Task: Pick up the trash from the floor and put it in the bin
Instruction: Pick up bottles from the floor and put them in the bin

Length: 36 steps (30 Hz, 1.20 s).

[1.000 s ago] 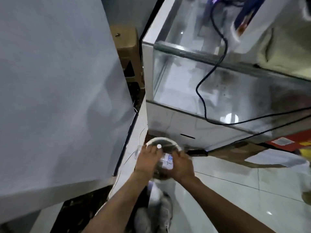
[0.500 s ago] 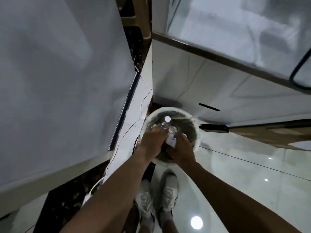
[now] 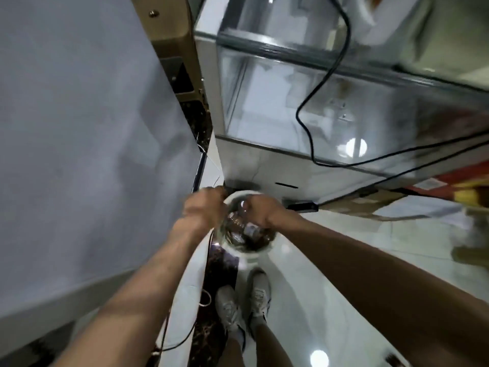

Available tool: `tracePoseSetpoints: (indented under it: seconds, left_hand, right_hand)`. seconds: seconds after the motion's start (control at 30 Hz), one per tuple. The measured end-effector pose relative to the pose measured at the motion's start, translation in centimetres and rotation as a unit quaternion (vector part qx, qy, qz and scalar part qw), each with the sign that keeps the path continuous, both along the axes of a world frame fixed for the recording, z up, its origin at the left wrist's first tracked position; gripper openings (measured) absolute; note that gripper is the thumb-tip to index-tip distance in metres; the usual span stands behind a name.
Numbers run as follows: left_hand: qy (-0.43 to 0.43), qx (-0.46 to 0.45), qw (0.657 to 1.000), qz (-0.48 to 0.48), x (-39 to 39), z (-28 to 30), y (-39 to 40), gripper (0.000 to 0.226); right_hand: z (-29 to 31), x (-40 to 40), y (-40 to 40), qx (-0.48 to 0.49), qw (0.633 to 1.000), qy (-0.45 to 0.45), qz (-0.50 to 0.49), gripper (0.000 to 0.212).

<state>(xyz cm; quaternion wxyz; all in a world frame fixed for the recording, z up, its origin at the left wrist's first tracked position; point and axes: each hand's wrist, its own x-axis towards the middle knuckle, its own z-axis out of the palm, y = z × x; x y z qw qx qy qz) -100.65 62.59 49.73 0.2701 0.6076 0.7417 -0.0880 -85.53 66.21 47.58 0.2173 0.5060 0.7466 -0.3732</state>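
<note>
The trash, a clear plastic bottle (image 3: 239,223) with a small label, lies down inside the white bin (image 3: 247,251) on the floor, among dark rubbish, between the two hands. Half a second ago its white cap stood up near the far rim and both hands were clasped on it; now the cap no longer shows and the bottle sits lower in the bin. The left hand (image 3: 205,207) has drawn off to the left rim, where before it covered the bottle from above; its fingers curl downward, and motion blur leaves it unclear whether they still pinch anything. The right hand (image 3: 260,211) hovers over the bin's far right side with its fingers bent in toward the bottle, possibly touching its upper end, though the grip cannot be made out. The view has also swung upward since then: the glass display case (image 3: 330,107) with a black cable (image 3: 312,144) draped across it fills the upper right again, much as it did a second ago, and the brown stool (image 3: 172,35) shows at the top. The grey panel (image 3: 79,128) still takes the left side. The person's pale sneakers (image 3: 242,308) stand on the glossy tile floor (image 3: 330,274) just behind the bin, beside a thin wire (image 3: 182,337) trailing along the dark strip.
</note>
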Motion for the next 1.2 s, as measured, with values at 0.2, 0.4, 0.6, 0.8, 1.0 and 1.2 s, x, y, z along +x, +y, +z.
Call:
tracePoseSetpoints:
  seconds: [0.2, 0.4, 0.6, 0.8, 1.0, 1.2]
  left_hand:
    - [0.078, 0.007, 0.992, -0.1, 3.2, 14.6, -2.1, 0.035]
    - [0.16, 0.054, 0.95, -0.264, 10.4, 22.1, -11.2, 0.029]
    - [0.11, 0.136, 0.925, -0.336, 18.8, 30.2, -17.4, 0.032]
    - [0.075, 0.224, 0.862, -0.449, 30.9, 38.5, -23.4, 0.022]
    - [0.006, 0.288, 0.773, -0.565, 47.0, 45.0, -34.1, 0.029]
    - [-0.048, 0.306, 0.673, -0.672, 61.5, 50.1, -50.0, 0.026]
  right_hand:
    - [14.2, 3.1, -2.4, 0.027, 0.999, -0.002, -0.023, 0.033]
    - [25.0, 9.6, -12.1, 0.058, 0.992, -0.047, -0.104, 0.035]
    - [32.7, 18.1, -24.5, 0.125, 0.96, -0.099, -0.229, 0.038]
    - [39.4, 28.1, -37.2, 0.16, 0.909, -0.145, -0.355, 0.032]
    - [46.8, 38.9, -52.0, 0.208, 0.831, -0.202, -0.474, 0.035]
    - [51.6, 47.5, -67.5, 0.197, 0.748, -0.273, -0.572, 0.032]
